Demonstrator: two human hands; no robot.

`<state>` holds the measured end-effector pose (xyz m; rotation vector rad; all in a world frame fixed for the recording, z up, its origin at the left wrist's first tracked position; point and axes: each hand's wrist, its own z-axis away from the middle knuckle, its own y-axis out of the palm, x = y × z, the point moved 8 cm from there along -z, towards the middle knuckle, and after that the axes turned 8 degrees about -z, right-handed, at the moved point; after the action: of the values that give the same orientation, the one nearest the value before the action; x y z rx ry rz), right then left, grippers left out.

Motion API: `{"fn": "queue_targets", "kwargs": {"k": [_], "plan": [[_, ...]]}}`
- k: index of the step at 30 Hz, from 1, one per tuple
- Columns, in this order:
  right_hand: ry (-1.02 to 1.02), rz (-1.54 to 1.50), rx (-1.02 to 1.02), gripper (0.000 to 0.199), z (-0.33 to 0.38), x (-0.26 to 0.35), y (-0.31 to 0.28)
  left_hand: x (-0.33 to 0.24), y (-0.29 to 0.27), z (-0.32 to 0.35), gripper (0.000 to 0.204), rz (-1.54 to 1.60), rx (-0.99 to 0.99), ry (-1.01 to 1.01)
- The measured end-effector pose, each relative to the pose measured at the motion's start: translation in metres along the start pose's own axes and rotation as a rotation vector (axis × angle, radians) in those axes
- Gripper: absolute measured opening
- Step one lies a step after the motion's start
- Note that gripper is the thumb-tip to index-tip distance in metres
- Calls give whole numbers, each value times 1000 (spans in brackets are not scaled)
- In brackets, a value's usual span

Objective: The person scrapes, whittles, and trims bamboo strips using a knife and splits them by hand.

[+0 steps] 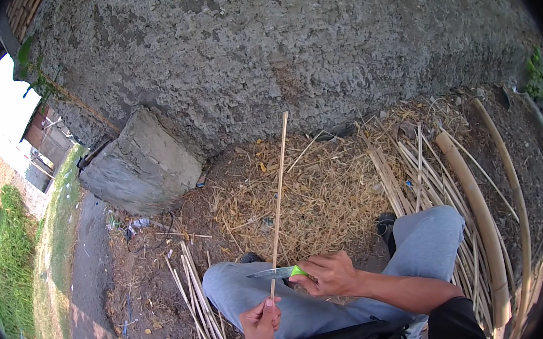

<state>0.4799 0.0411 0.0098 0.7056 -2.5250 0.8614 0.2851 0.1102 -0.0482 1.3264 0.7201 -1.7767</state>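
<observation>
The left hand has its grip closed around the lower end of a long, thin, pale strip, with thumb and fingers pinching it. The strip slants up and away, between the bent knees in grey-blue jeans. The right hand wraps its grip around the bright green handle of a knife; the flat grey blade lies across the strip just above the left hand, tip pointing left. Dry, curly shavings cover the soil ahead. More straight, smooth strips lie beside the left knee, and tan, round poles lie to the right. Behind stand a rough, pitted grey wall and a chunky, angular concrete block.
</observation>
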Motion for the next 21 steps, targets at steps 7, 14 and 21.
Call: {"fn": "queue_targets", "kwargs": {"k": [7, 14, 21], "plan": [[313, 36, -152, 27, -25, -48, -38, 24, -3, 13, 27, -37, 48, -36], [425, 134, -223, 30, -35, -93, -73, 9, -15, 39, 36, -367, 95, 36], [660, 150, -198, 43, -35, -131, -88, 2, -29, 64, 40, -371, 40, -26]]}}
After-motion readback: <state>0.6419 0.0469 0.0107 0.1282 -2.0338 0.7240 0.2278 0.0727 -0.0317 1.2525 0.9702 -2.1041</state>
